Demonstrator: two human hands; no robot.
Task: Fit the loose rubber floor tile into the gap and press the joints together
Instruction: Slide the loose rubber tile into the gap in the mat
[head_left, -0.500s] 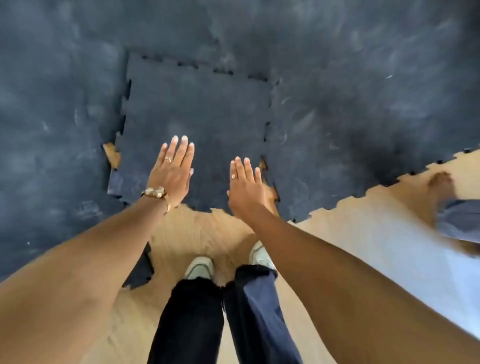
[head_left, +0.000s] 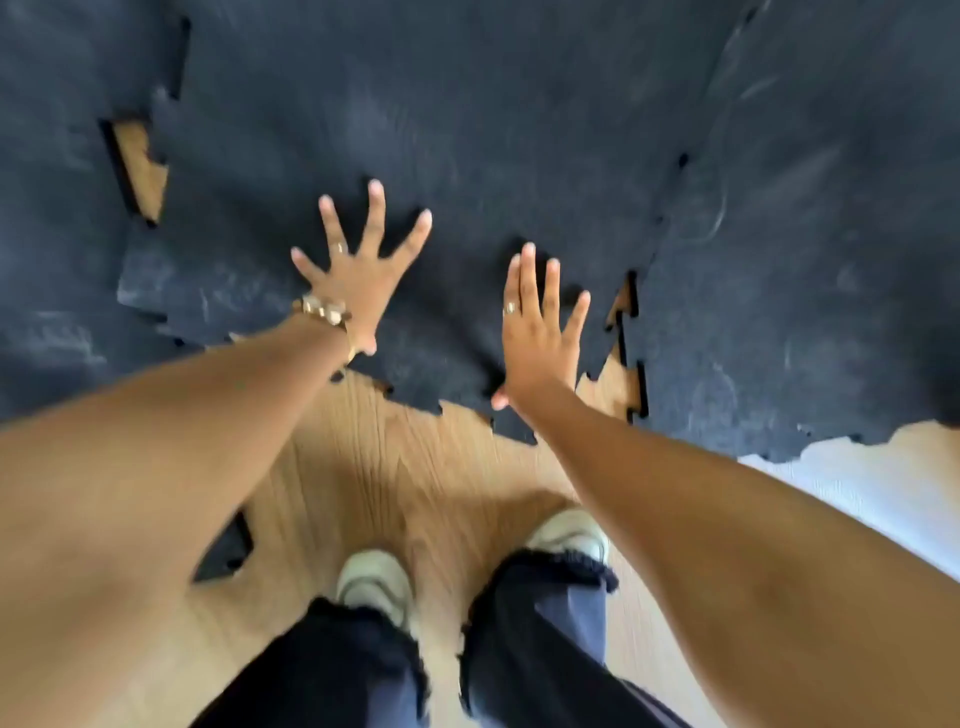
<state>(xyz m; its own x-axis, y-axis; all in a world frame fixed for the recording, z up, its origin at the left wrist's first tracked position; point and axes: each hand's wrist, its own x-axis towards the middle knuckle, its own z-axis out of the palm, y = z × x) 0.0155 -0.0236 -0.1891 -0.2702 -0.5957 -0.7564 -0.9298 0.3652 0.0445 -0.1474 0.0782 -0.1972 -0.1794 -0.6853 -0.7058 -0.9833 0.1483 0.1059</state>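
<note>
The loose black rubber tile with jigsaw edges lies in the gap among the surrounding black tiles. My left hand, fingers spread wide, lies flat on its near part. My right hand rests flat near the tile's near right corner, fingers straight. Slivers of wooden floor show at the left joint and the right joint, where the teeth do not meet. The tile's near left corner overlaps the neighbouring tile.
Bare wooden floor lies between the tile's near edge and my two feet in pale shoes. A white surface sits at the right. A small black tile edge shows under my left arm.
The view has moved closer to the floor. My left hand has spread its fingers on the tile. Both hands sit flatter on the tile.
</note>
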